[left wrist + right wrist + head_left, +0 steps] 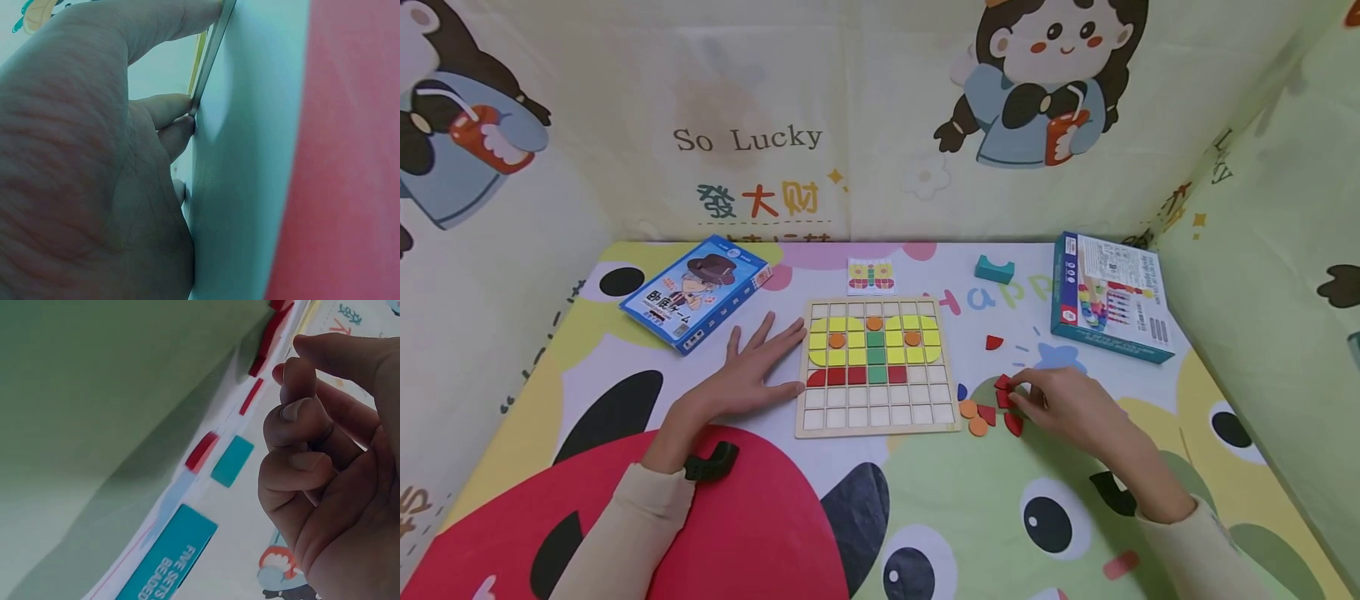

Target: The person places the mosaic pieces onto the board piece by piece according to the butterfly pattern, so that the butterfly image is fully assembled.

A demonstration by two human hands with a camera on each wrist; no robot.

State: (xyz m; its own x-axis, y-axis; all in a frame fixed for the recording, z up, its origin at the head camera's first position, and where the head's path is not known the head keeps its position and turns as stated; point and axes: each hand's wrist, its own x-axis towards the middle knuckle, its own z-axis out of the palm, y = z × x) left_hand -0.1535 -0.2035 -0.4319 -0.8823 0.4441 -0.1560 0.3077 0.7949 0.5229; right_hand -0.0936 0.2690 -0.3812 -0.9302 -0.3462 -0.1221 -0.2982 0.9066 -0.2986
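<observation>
My left hand lies spread at the left edge of the wooden grid board. In the left wrist view, its fingertips touch the board's edge. Yellow tiles, orange discs, a green column and a row of dark red tiles fill parts of the grid. Right of the board, my right hand bends over loose red pieces, fingertips right at them. In the right wrist view, a gap shows between thumb and forefinger, while the other fingers are bent.
Loose orange discs, a blue piece and a separate red piece lie right of the board. A pattern card lies behind it. A blue box is back left; a teal block and teal box are back right.
</observation>
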